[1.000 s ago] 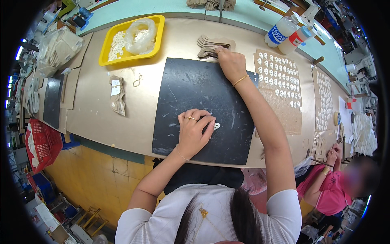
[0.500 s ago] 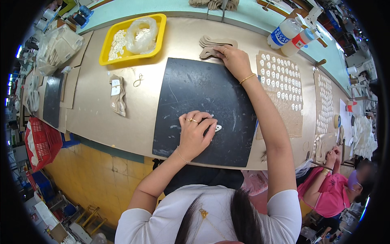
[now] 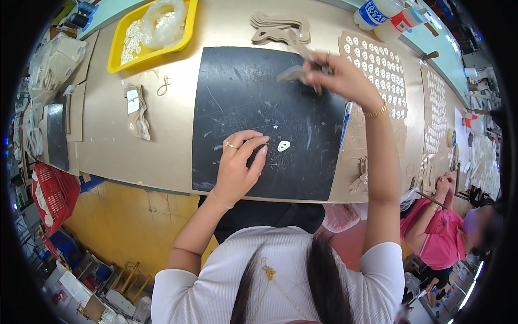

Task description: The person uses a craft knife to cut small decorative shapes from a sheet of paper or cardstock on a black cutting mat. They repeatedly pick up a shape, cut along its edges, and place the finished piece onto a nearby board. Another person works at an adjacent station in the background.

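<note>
Desk (image 3: pixel 162 162) bears black mat (image 3: pixel 232 108); from its centre, beige stack (image 3: pixel 264 35), 12 o'clock; left hand (image 3: pixel 237 163), 7 o'clock, grip indeterminable; right hand (image 3: pixel 343 80), 2 o'clock, grip closed on blurred beige piece (image 3: pixel 291 74), now over mat, thus nearer white piece (image 3: pixel 284 146), 5 o'clock.

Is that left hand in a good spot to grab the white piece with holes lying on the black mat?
Probably yes: the left hand is close beside the white piece, with only bare black mat between them. The right hand is farther up, out of the way.
</note>
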`<state>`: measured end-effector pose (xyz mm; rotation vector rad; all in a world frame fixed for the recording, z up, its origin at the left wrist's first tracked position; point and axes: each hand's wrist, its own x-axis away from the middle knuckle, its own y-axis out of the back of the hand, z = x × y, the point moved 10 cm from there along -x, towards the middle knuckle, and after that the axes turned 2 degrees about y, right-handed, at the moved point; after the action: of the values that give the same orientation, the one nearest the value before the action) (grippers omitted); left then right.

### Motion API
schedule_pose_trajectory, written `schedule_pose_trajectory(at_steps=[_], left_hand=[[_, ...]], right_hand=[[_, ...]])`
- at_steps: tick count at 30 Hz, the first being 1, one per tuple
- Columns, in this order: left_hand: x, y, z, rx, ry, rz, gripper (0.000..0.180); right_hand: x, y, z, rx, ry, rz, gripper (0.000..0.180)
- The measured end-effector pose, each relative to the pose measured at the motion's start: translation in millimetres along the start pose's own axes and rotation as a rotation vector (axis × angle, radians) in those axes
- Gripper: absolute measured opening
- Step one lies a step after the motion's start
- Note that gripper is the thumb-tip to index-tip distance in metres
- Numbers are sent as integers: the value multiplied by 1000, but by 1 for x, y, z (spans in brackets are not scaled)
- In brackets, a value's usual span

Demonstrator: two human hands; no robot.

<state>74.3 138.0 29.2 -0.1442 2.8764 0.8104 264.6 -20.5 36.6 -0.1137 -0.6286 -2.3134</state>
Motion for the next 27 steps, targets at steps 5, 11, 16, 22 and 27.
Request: schedule_pose_trajectory(at_steps=[5,11,16,22,27], left_hand=[[12,0,-12,-91,-112,102,24],[19,-7,-15,-183,-149,126,25],[21,-13,-18,-272,-182,153,29],[23,-20,-22,-361,-243,183,39],[25,-24,-22,-403,-255,202,43]], right_hand=[[56,-63,-6,66,-1,263,21],[70,-82,-9,85,-58,122,25],[75,-80,-8,155,-89,10,25],[84,-80,-10,180,-79,-76,25],[83,-80,-10,209,-89,-83,26]])
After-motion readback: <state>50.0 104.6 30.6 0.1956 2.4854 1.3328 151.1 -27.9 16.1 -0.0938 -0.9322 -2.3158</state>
